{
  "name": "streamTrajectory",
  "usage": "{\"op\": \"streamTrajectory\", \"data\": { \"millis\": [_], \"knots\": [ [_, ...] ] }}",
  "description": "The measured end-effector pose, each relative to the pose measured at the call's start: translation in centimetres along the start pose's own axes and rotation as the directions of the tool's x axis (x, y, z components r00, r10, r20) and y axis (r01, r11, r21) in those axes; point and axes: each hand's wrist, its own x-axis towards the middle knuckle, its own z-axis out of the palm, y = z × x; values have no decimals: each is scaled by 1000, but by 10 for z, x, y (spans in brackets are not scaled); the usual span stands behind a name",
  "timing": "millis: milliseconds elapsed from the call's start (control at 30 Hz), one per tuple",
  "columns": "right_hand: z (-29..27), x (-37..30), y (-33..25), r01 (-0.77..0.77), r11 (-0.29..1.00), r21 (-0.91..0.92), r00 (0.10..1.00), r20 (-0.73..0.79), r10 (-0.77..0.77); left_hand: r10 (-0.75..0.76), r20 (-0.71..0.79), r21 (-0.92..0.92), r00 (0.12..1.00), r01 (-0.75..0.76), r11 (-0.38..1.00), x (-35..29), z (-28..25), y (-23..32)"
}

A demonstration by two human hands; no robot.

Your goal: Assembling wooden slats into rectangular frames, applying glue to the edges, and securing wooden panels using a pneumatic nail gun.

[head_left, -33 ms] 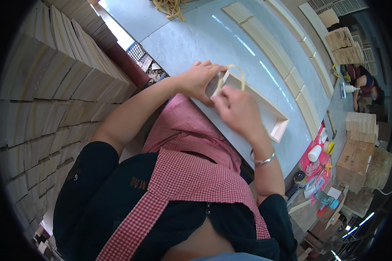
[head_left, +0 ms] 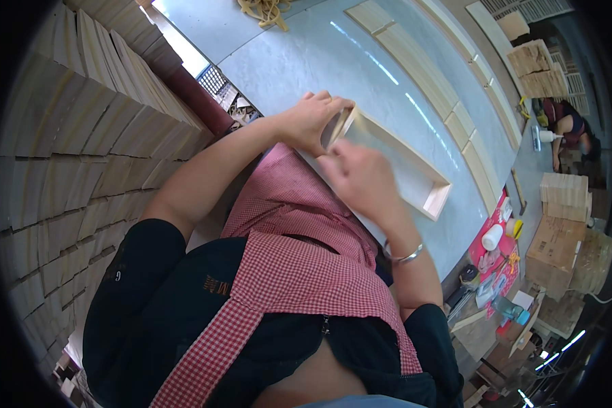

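A long, narrow wooden frame of pale boards lies slantwise at the table's near edge. My left hand is closed round its left end, fingers over the top and thumb below. My right hand is at the same end, on the near side, its fingers curled and smeared by motion. A yellowish rubber band runs along that end between the two hands, and my right fingers appear to grip it. Their exact hold is blurred.
Pale strips lie across the grey table, with a heap of rubber bands beyond. Stacked boards rise at left. A white bottle and water bottle stand right, where another person bends.
My right hand has moved slightly left and down, toward me. The band's loop, which stood out above the frame, is now drawn in against its end. My left hand keeps its hold.
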Motion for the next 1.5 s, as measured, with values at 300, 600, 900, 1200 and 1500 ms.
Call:
{"op": "streamTrajectory", "data": {
  "millis": [300, 600, 900, 1200, 1500],
  "knots": [
    [25, -134, 81, -207, 976, 60, 877, -432, 212, 31, 16, 51, 999, -32, 998, 10, -2, -2],
    [-44, -176, 190, -530, 840, 117, 774, -338, 536, -25, 76, 40, 997, 22, 999, 14, -6, 3],
    [-1, -164, 221, -198, 883, 425, 878, -324, 353, 32, 65, 140, 997, -41, 989, 13, -5, -4],
    [9, -167, 224, -181, 875, 448, 846, -382, 371, 111, 382, 283, 917, -231, 931, 43, -42, -20],
    [17, -164, 220, -162, 873, 460, 824, -424, 377, -505, 38, -802, 863, 328, 500, 11, -6, 6]
  ]
}}
